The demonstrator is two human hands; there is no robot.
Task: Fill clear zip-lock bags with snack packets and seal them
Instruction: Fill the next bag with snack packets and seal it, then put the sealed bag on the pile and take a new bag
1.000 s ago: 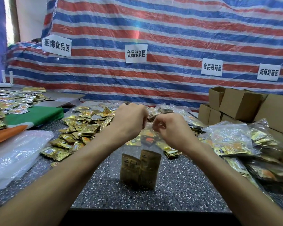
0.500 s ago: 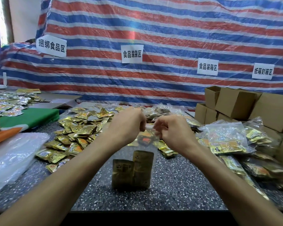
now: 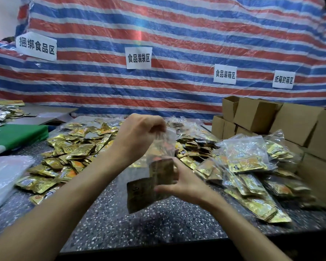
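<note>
1. Head view, looking down onto the speckled surface (image 3: 158,223); held up off it near the front edge, a clear zip-lock bag (image 3: 167,146).
2. At the bag's top: left hand (image 3: 139,136), grip pinched on the upper rim, fingers curled down over it.
3. Down low: right hand (image 3: 188,185), grip closed round the bag's lower part.
4. Inside the bag, two brownish snack packets (image 3: 161,172), one upright by the right fingers, the other tilted and sagging lower to the left.
5. Zip sealed or not: cannot tell, too blurred.
6. Across the left half of the surface, a loose heap of gold packets (image 3: 73,149), spreading back toward the far edge.
7. Along the right edge, a pile of filled bags (image 3: 247,155), overlapping one another.
8. At the far right corner, brown cardboard boxes (image 3: 271,117), stacked just behind the filled bags.
9. At the left edge, a heap of white plastic (image 3: 6,176) and, farther back, a green slab (image 3: 15,134).
10. Behind it all, a red, white and blue striped tarp (image 3: 177,31) with four white paper labels (image 3: 138,58).
</note>
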